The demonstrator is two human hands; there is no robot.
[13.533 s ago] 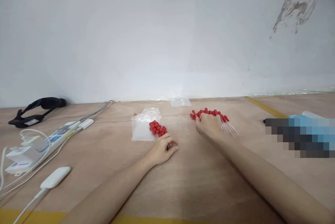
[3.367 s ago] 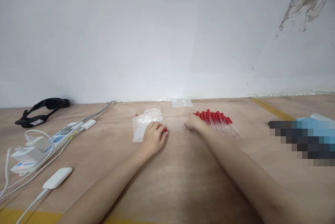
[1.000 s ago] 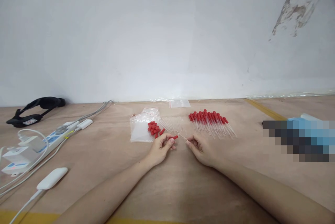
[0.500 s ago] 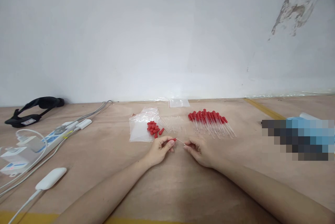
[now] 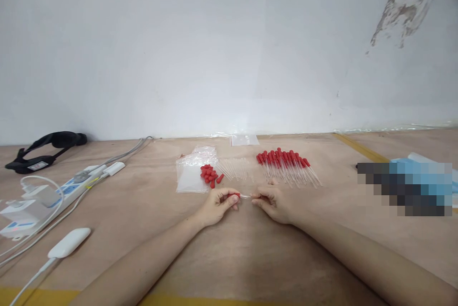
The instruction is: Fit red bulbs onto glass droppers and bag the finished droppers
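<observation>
My left hand [image 5: 217, 205] pinches a small red rubber bulb [image 5: 236, 195] just above the wooden table [image 5: 250, 258]. My right hand [image 5: 274, 202] pinches a thin clear glass tube [image 5: 246, 196], whose end meets the bulb between the two hands. Behind my left hand lie several loose red bulbs [image 5: 210, 175] beside clear plastic bags [image 5: 191, 174]. A row of bare glass tubes [image 5: 238, 168] lies behind the hands. To the right of it is a row of finished droppers with red bulbs [image 5: 286, 165].
A white power strip with plugs and cables [image 5: 53, 194] sits at the left, with a white adapter [image 5: 69, 242] nearer me. A black head strap [image 5: 43, 146] lies by the wall. A small clear bag [image 5: 244, 140] is at the back. A blurred blue item [image 5: 411, 186] lies at the right.
Both hands drew back from the piles, the left holding a red bulb, the right a glass tube. Over the last second they closed together until tube and bulb meet.
</observation>
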